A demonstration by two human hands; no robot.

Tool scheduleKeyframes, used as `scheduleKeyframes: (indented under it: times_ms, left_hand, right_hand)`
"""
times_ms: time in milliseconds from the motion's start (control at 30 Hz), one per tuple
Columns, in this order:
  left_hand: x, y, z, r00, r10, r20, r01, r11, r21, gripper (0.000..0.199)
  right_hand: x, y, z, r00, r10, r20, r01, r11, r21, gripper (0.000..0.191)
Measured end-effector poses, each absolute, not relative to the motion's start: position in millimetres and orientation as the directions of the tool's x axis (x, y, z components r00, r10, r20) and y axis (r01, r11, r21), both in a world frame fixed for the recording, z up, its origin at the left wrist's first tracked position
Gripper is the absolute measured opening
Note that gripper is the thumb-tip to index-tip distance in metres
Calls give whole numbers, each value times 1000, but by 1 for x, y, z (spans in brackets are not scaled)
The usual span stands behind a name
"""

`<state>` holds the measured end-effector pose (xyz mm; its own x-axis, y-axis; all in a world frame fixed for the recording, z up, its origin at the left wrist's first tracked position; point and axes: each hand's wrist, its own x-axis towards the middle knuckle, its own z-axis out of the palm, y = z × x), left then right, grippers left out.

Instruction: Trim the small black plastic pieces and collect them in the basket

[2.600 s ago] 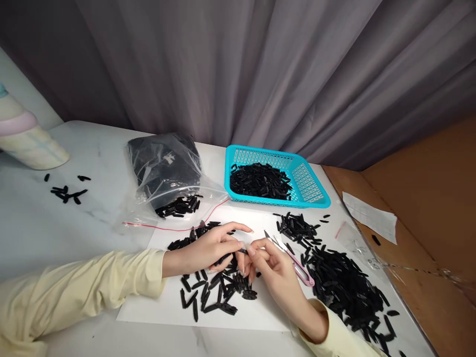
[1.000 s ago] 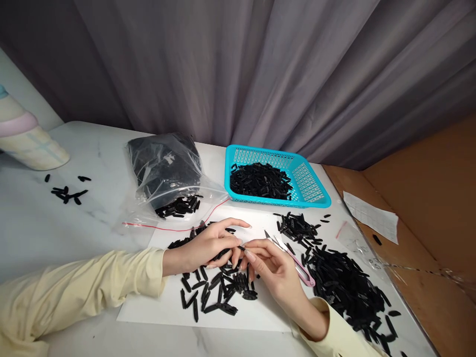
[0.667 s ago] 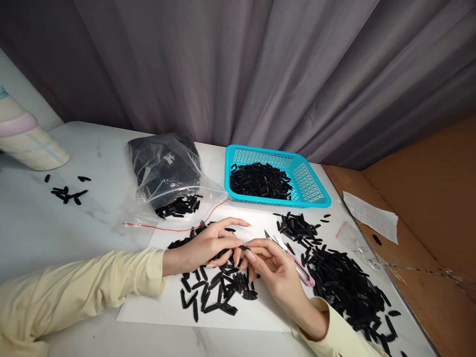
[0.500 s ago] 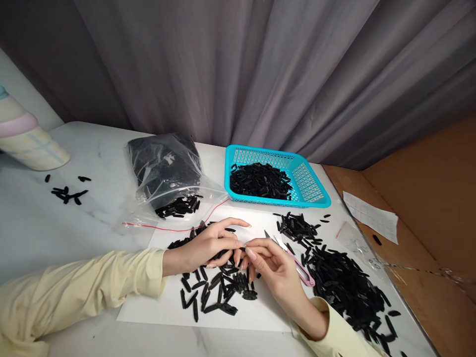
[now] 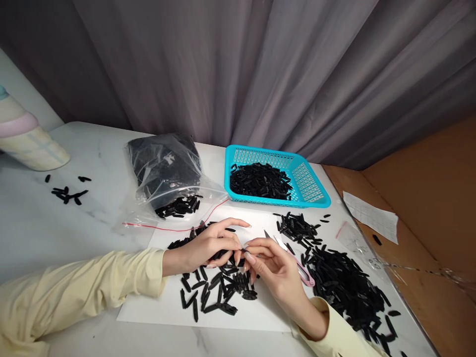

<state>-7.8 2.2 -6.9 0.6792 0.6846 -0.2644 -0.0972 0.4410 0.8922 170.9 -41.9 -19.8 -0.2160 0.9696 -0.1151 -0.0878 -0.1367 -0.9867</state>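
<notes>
My left hand [image 5: 211, 244] and my right hand [image 5: 274, 263] meet over a white sheet [image 5: 148, 310]. Between their fingertips is a small, narrow black piece [image 5: 244, 250], pinched from both sides and mostly hidden by the fingers. Under and in front of the hands lie many loose black oblong pieces [image 5: 208, 292], several of them in a tight row. Just beyond my right hand rests a pair of small scissors [image 5: 305, 274] with pink handles, partly covered by that hand.
A turquoise basket [image 5: 320, 199] of black pieces stands at the back. Left of it lies an unsealed zip bag [image 5: 167, 166] of the same. A big black heap [image 5: 345, 287] is at right, with a smaller pile [image 5: 297, 227] behind. A pale bottle [image 5: 33, 141] stands far left.
The fingertips have shifted slightly around the black piece, with my left thumb and forefinger drawn a little leftward. Everything else stays where it was.
</notes>
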Motion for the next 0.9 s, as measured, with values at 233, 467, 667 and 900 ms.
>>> scheduleKeyframes:
  times_ms: [233, 467, 667, 900]
  left_hand:
    - [-6, 2, -6, 681, 679, -274, -91, 449, 889, 37]
    - [-5, 0, -2, 670, 689, -276, -53, 415, 908, 34]
    - [-6, -2, -4, 664, 714, -220, -52, 338, 940, 38]
    - [-5, -6, -3, 606, 775, -182, -70, 279, 958, 45]
  right_hand:
    - [171, -42, -20, -229, 970, -87, -103, -113, -988, 19]
    - [171, -41, -18, -250, 965, -73, -110, -104, -989, 16]
    - [171, -42, -26, -274, 959, -68, -79, -93, -993, 16]
    - [188, -31, 5, -390, 921, 8, 477, 210, -854, 20]
